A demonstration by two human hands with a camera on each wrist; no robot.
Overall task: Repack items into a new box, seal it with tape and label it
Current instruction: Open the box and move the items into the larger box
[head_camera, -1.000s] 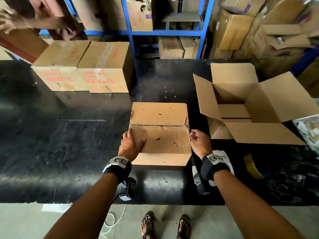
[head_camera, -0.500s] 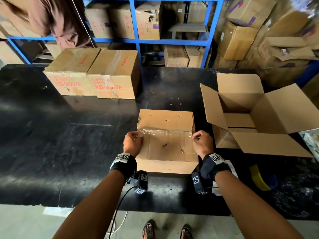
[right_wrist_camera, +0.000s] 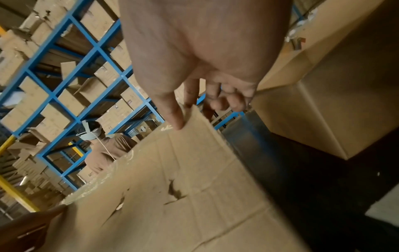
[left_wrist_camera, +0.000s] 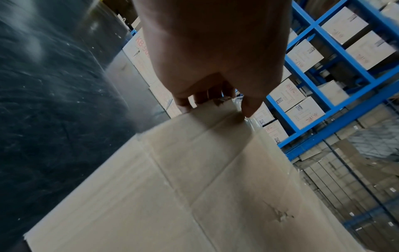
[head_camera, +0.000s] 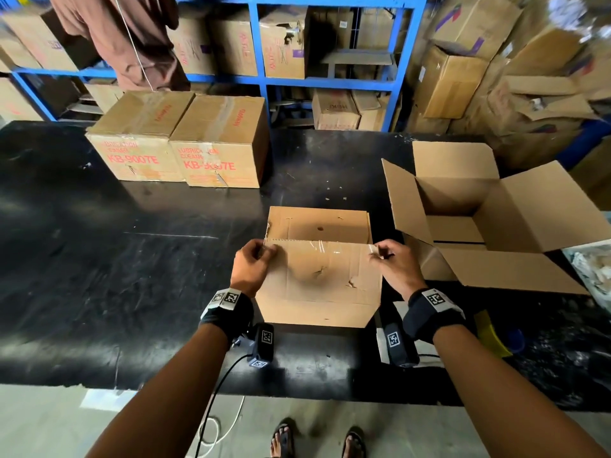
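Note:
A small worn cardboard box (head_camera: 319, 226) sits on the black table (head_camera: 132, 259) in front of me. Its near flap (head_camera: 317, 282) is raised toward me, with clear tape (head_camera: 319, 246) stuck along its far edge. My left hand (head_camera: 264, 251) pinches the flap's far left corner. My right hand (head_camera: 377, 254) pinches the far right corner. In the left wrist view the left hand's fingers (left_wrist_camera: 248, 105) curl over the flap (left_wrist_camera: 194, 179) edge. In the right wrist view the thumb and fingers (right_wrist_camera: 172, 117) grip the flap (right_wrist_camera: 183, 187) corner. The box's inside is hidden.
A larger open box (head_camera: 463, 206) with nothing visible inside stands at the right. Two sealed boxes (head_camera: 178, 140) stand at the back left. Blue racks (head_camera: 261, 81) of cartons and another person (head_camera: 132, 38) are behind the table. A yellow object (head_camera: 492, 332) and white paper (head_camera: 383, 345) lie near my right wrist.
Both hands moved from the box's near sides up to the flap's far corners and took hold of them. The flap has lifted toward me, peeling away with its tape.

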